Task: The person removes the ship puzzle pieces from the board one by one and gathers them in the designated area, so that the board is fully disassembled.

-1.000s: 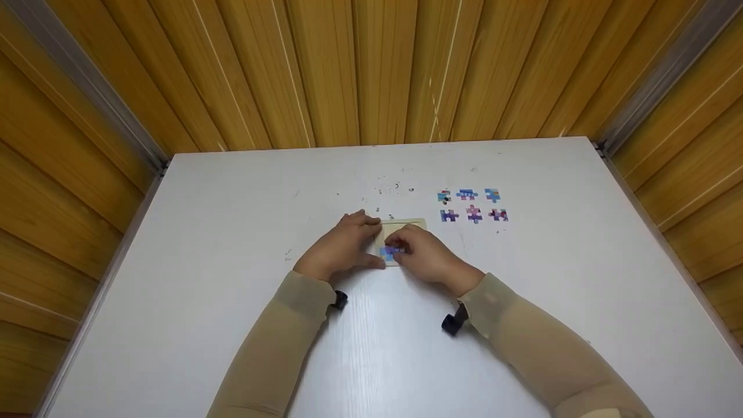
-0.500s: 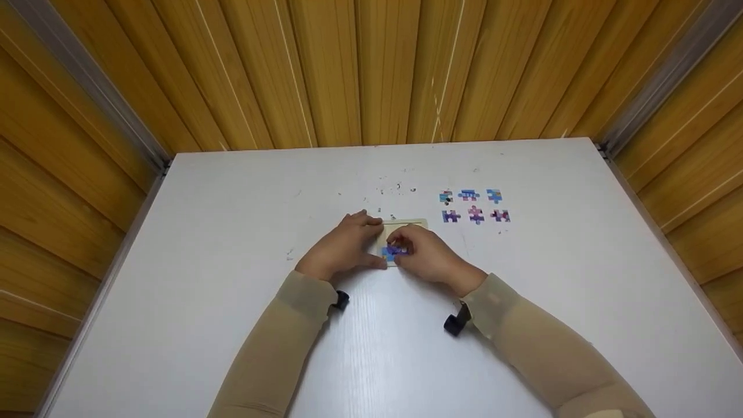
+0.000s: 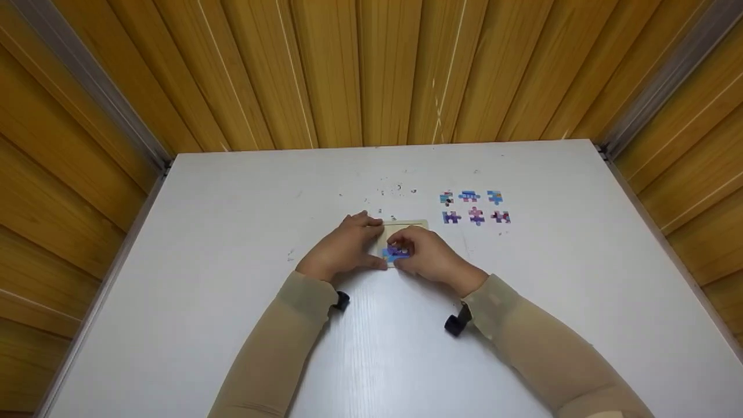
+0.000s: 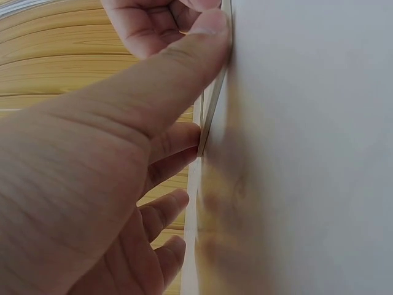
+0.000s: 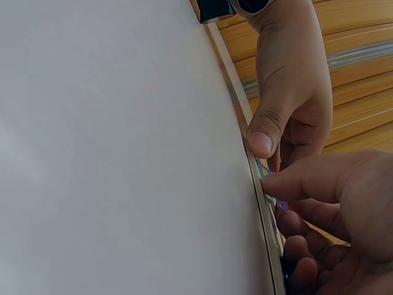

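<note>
My left hand (image 3: pixel 342 247) grips the left side of a small pale wooden puzzle tray (image 3: pixel 419 223), thumb at its near corner and a finger at its far corner. In the left wrist view that thumb (image 4: pixel 196 46) presses on the tray's edge. My right hand (image 3: pixel 428 253) pinches a purple jigsaw piece (image 3: pixel 393 251) low over the tray's near part. Beside it a blue patch of puzzle (image 3: pixel 387 257) shows in the near left corner. The right fingers hide much of the tray. In the right wrist view the tray's rim (image 5: pixel 270 246) is seen nearly edge-on.
To the right of the tray, several loose jigsaw pieces lie in two rows, among them a blue piece (image 3: pixel 494 196) and a pink-purple piece (image 3: pixel 476 216). Small dark marks (image 3: pixel 399 187) dot the white table (image 3: pixel 232 220) behind the tray. Yellow wood-look panels (image 3: pixel 331 69) enclose the table.
The purple piece has shifted slightly under the right fingers and shows flatter against the blue patch. Both hands stay in nearly the same place; the loose pieces have not moved.
</note>
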`<state>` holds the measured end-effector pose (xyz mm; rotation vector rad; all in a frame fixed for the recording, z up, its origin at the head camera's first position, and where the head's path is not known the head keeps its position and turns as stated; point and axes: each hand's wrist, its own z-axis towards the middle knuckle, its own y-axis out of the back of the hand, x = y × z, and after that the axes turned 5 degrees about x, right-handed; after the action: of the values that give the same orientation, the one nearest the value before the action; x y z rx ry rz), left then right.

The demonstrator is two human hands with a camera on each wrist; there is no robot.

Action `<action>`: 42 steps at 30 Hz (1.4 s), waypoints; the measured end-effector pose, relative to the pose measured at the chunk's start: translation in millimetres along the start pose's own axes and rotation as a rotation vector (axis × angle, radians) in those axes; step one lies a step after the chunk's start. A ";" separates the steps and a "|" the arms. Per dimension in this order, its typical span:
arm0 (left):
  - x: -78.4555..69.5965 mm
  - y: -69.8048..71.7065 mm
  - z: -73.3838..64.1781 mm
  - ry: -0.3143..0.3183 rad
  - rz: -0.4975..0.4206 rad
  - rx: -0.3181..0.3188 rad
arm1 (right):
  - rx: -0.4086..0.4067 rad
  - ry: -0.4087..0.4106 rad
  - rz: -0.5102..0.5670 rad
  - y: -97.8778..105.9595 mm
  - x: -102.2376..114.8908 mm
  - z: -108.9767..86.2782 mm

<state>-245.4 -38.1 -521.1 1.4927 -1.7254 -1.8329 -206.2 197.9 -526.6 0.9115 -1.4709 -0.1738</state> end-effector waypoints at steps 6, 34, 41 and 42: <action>0.4 -0.4 -0.7 -0.006 0.002 -0.005 | -0.001 0.005 0.008 -0.1 -0.4 -0.4; -1.3 0.5 -1.7 0.014 -0.002 0.006 | -0.005 0.002 -0.032 -1.9 1.3 -1.5; -1.6 -0.1 -0.7 0.023 0.001 0.006 | -0.011 -0.002 -0.044 -2.1 1.4 -1.3; -1.5 -0.1 -0.5 0.022 0.002 0.006 | -0.011 -0.002 -0.043 -2.0 1.5 -1.1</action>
<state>-244.2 -37.3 -520.3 1.5072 -1.7233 -1.8047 -204.1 196.1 -526.5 0.9345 -1.4519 -0.2145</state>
